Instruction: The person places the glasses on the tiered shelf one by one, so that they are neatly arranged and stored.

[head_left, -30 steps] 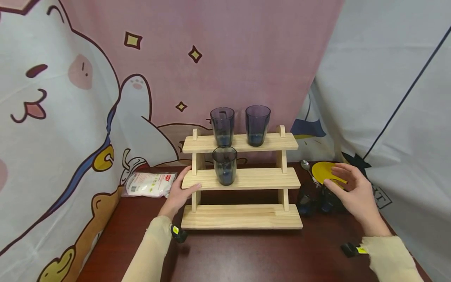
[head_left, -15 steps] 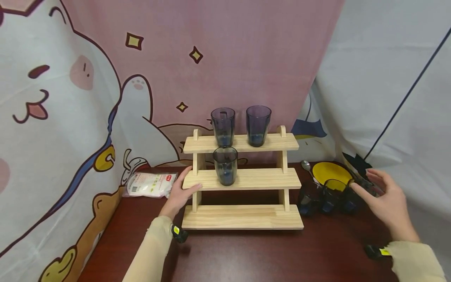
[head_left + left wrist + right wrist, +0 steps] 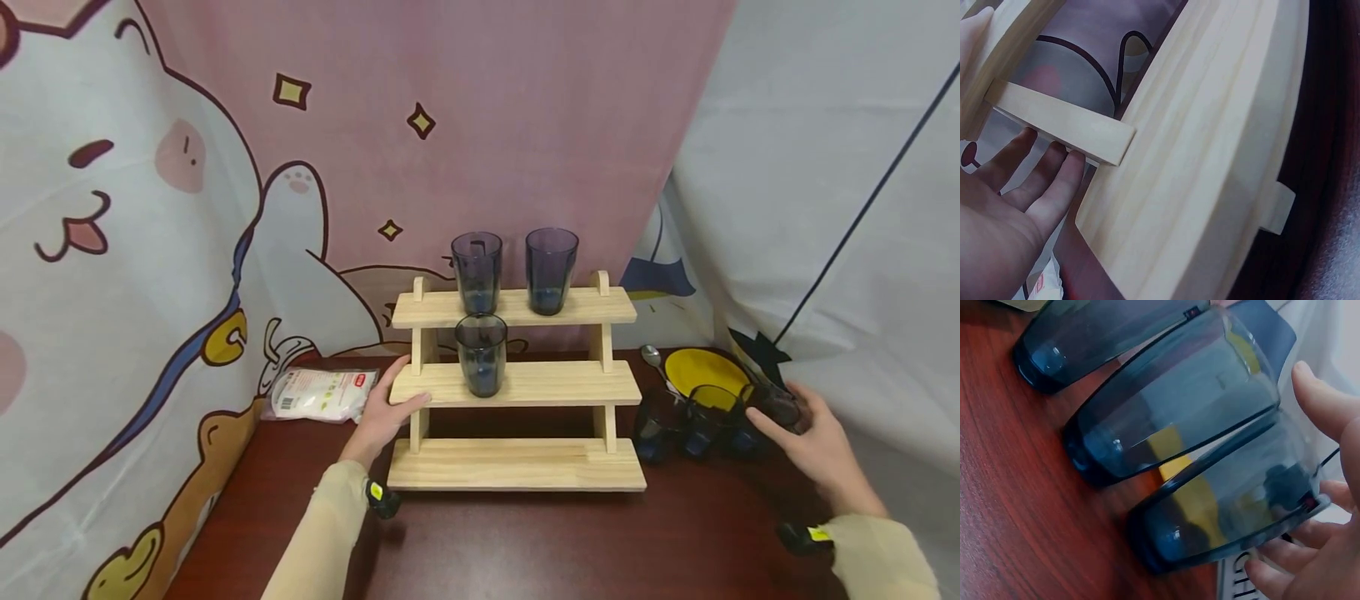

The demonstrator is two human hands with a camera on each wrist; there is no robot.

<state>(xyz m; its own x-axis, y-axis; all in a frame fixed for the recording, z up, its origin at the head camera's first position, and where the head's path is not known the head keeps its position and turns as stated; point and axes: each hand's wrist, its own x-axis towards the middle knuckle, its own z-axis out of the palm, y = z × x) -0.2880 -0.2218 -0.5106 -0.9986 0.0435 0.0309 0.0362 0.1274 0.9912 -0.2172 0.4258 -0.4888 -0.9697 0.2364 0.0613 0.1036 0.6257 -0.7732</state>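
A three-tier wooden display shelf (image 3: 517,467) stands on the table. My left hand (image 3: 386,417) grips its left end, thumb on the middle tier and fingers against an upright (image 3: 1066,122). On the top tier are two purple-tinted glasses, one left (image 3: 477,271) and one right (image 3: 551,271). A grey-tinted glass (image 3: 482,358) stands on the middle tier. Three dark blue glasses are in a row to the right. My right hand (image 3: 817,450) is around the rightmost glass (image 3: 1210,512), fingers along its side, thumb spread apart from its rim.
Beside the right hand's glass are the middle glass (image 3: 1172,406) and the leftmost one (image 3: 1085,337). Behind them lie a yellow plate (image 3: 697,367) and a spoon (image 3: 651,357). A white plastic packet (image 3: 322,393) rests at the left. Printed cloth (image 3: 360,167) hangs close behind.
My right hand has moved right from over the glasses, then lowered slightly around the rightmost one. The left hand keeps its hold on the shelf.
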